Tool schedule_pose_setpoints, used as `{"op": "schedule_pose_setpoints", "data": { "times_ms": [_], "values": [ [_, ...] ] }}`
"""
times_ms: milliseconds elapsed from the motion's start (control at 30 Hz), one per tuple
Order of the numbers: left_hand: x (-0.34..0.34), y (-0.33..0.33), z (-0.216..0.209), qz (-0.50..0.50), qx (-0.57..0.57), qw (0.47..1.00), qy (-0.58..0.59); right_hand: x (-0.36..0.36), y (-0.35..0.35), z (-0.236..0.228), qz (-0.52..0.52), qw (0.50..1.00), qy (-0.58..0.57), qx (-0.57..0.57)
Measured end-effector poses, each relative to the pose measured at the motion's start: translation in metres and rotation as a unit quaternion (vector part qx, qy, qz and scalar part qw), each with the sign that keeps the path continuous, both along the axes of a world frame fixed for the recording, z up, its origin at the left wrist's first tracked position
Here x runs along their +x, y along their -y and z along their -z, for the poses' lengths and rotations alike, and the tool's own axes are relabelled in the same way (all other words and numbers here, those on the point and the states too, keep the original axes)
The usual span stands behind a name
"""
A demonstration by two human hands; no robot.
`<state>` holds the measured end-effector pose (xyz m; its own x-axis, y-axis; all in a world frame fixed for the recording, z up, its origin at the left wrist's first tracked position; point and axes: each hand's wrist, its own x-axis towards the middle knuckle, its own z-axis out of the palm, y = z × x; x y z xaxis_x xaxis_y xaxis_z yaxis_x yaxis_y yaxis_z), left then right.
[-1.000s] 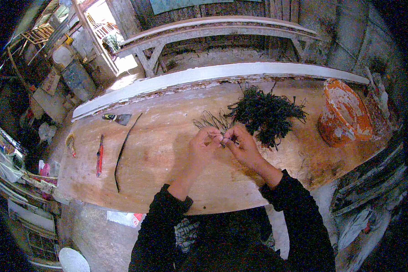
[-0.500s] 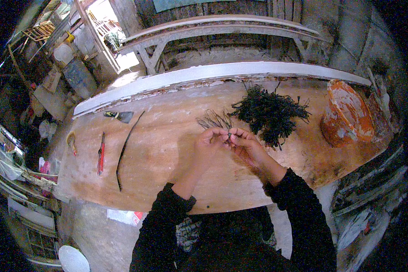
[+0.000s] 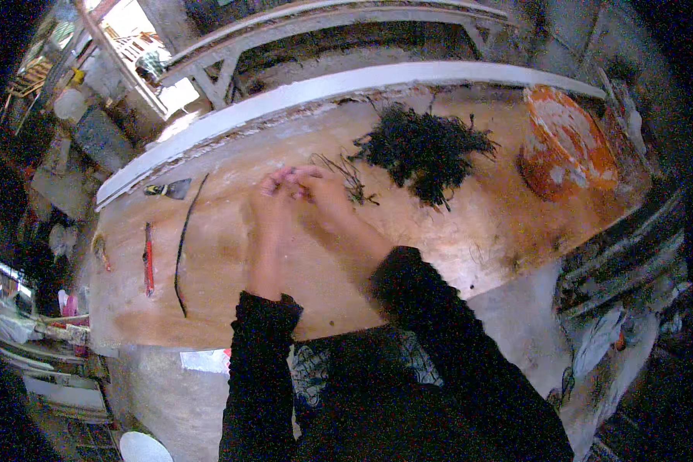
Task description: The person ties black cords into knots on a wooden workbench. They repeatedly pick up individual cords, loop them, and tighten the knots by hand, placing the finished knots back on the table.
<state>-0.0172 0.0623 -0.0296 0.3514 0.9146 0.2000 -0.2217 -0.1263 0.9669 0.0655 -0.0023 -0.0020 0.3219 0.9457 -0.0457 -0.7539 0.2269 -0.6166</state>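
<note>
Wooden table (image 3: 223, 269), black strands (image 3: 427, 146), orange bucket (image 3: 543, 179)

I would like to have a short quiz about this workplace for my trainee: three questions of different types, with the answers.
1. True or false: the left hand and the right hand are close together, to the left of the pile of black strands.
2. Which lies nearest the right end of the wooden table?
a) putty knife
b) orange bucket
c) pile of black strands
3. Complete: the thin black strip lies to the ____ of the red-handled tool.

Key: 1 true; 2 b; 3 right.
</note>
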Motion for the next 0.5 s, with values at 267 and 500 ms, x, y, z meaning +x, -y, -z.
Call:
{"op": "schedule_pose_setpoints", "data": {
  "times_ms": [267, 500],
  "values": [
    [-0.009, 0.002, -0.006, -0.079, -0.084, 0.993, -0.035, -0.014, -0.038, 0.044, 0.116, 0.962, 0.249, 0.001],
    [-0.017, -0.023, 0.015, -0.023, -0.034, 0.999, -0.032, -0.008, -0.044, 0.054, 0.157, 0.953, 0.257, 0.031]
  ]
}}
